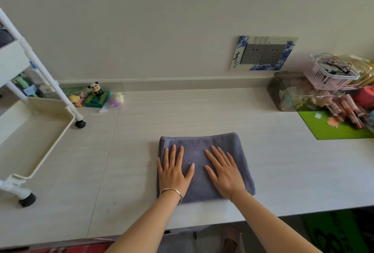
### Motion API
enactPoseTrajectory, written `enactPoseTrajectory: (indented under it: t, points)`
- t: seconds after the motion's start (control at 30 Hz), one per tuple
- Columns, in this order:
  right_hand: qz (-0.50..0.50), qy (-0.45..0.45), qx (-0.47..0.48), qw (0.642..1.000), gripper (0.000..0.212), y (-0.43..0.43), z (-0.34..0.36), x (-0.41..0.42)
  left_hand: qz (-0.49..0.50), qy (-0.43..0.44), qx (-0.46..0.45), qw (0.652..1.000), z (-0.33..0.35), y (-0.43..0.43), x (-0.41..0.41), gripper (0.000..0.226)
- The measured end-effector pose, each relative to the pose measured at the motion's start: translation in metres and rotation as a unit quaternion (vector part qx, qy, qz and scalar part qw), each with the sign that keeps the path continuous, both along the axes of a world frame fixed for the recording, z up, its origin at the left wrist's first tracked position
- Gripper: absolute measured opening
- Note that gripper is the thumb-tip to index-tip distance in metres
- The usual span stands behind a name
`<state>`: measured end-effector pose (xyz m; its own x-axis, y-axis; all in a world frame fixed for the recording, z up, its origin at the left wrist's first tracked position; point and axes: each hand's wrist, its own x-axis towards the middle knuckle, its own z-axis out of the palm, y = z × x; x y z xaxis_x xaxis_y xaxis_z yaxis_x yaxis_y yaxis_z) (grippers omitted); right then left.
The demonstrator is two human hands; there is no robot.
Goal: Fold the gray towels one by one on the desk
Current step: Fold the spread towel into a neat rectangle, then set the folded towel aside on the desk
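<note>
On the pale wood-grain desk, near its front edge: folded square gray terry towel. Flat on it, left hand and right hand, fingers straight and spread. Best smoothed outward from the centre, keeping layered edges aligned.

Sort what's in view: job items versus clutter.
Job: towel, left hand, right hand, both flat on it; desk.
Clutter: cart, panda figure, basket, mat, sockets.
</note>
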<state>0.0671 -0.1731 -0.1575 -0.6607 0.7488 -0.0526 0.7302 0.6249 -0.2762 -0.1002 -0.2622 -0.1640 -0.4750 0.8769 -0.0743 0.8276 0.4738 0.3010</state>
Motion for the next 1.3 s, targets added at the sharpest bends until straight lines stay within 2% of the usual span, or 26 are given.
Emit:
enactPoseTrajectory:
  t: [0.1,0.23,0.33,0.47,0.57,0.6,0.7,0.77,0.8,0.87,0.9,0.97,1.07,1.1,1.2,1.3]
  points:
    - [-0.046,-0.013,0.006,0.999,0.071,0.011,0.002,0.028,0.017,-0.008,0.009,1.000,0.000,-0.001,-0.003,0.073]
    - [-0.132,0.026,-0.062,0.989,0.085,0.024,0.005,0.058,0.033,-0.038,0.006,0.999,0.004,0.004,-0.006,0.084]
    - [-0.178,0.010,-0.135,0.975,0.077,0.033,0.011,0.072,0.052,-0.068,-0.013,0.996,0.013,-0.001,-0.014,0.104]
    - [-0.270,0.139,-0.213,0.929,0.065,0.032,0.031,0.083,0.099,-0.141,0.013,0.985,0.028,-0.017,-0.032,0.089]
    - [-0.283,0.137,-0.265,0.911,0.053,0.034,0.042,0.085,0.143,-0.184,-0.015,0.972,0.034,-0.026,-0.048,0.078]
    - [-0.283,0.133,-0.290,0.905,0.052,0.035,0.045,0.083,0.161,-0.213,-0.023,0.963,0.036,-0.029,-0.052,0.073]
    - [-0.296,0.153,-0.404,0.852,0.049,0.031,0.053,0.077,0.191,-0.300,-0.046,0.933,0.042,-0.037,-0.055,0.051]
    - [-0.309,0.153,-0.451,0.823,0.054,0.028,0.057,0.075,0.199,-0.347,-0.078,0.913,0.048,-0.039,-0.053,0.049]
    - [-0.316,0.160,-0.472,0.807,0.056,0.025,0.059,0.075,0.209,-0.388,-0.094,0.893,0.050,-0.039,-0.052,0.055]
    - [-0.327,0.202,-0.513,0.767,0.060,0.019,0.063,0.074,0.247,-0.504,-0.082,0.824,0.050,-0.039,-0.051,0.089]
    - [-0.328,0.235,-0.533,0.744,0.060,0.017,0.065,0.072,0.246,-0.544,-0.068,0.800,0.054,-0.041,-0.051,0.095]
    - [-0.320,0.300,-0.567,0.697,0.058,0.009,0.074,0.063,0.236,-0.587,-0.056,0.773,0.062,-0.044,-0.049,0.085]
    - [-0.283,0.350,-0.595,0.666,0.055,-0.005,0.091,0.045,0.242,-0.626,0.025,0.741,0.085,-0.060,-0.053,0.052]
    - [-0.262,0.364,-0.610,0.654,0.052,-0.007,0.096,0.039,0.250,-0.639,0.054,0.725,0.088,-0.065,-0.059,0.048]
    - [-0.191,0.404,-0.642,0.623,0.055,-0.008,0.115,0.012,0.256,-0.666,0.130,0.689,0.109,-0.083,-0.082,0.047]
    - [-0.136,0.429,-0.658,0.604,0.048,-0.005,0.138,-0.032,0.248,-0.655,0.207,0.683,0.133,-0.103,-0.113,0.049]
